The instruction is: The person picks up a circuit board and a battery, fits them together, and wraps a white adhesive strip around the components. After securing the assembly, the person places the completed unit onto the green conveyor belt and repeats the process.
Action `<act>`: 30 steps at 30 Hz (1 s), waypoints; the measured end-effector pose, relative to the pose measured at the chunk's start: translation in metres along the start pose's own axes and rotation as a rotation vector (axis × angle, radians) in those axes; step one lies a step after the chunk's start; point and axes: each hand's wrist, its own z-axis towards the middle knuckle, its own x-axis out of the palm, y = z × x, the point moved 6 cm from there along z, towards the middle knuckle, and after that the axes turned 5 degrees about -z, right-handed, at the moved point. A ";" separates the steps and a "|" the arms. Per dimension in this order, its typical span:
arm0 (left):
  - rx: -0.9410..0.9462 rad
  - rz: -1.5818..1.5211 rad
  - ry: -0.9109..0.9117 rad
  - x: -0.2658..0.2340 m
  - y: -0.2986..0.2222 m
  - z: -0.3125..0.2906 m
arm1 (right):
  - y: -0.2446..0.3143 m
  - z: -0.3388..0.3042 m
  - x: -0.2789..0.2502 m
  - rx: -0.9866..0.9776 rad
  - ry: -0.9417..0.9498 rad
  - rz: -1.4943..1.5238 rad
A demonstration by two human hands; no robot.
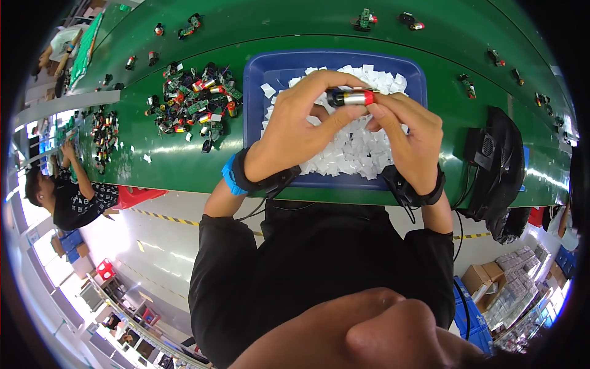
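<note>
At twelve o'clock, over a rectangular blue plastic tray [251, 101], I see the half-curled left hand [296, 126] and right hand [410, 136] pinching a small gold-and-red metallic cylinder [354, 98], likely light, stiff and slick, best gripped round its middle.

Bright indoor light, glare on green table [196, 172], fisheye-bent edges, black corners

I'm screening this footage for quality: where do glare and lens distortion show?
Head view: fisheye curvature bends the long green tabletop toward the rim; head view: white glare washes out part of the pale glossy floor at left and streaks the tabletop.
</note>
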 end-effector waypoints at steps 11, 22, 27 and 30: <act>0.058 0.440 0.011 -0.042 0.009 0.063 | 0.004 -0.001 0.002 -0.029 -0.011 -0.083; 0.127 1.039 0.290 -0.019 0.101 0.186 | 0.002 -0.001 0.003 -0.036 0.045 -0.095; 0.140 1.001 0.229 -0.020 0.126 0.183 | 0.001 0.004 -0.004 -0.058 0.000 -0.111; 0.462 0.841 0.204 -0.003 0.057 0.137 | -0.003 0.010 -0.022 -0.016 -0.201 -0.187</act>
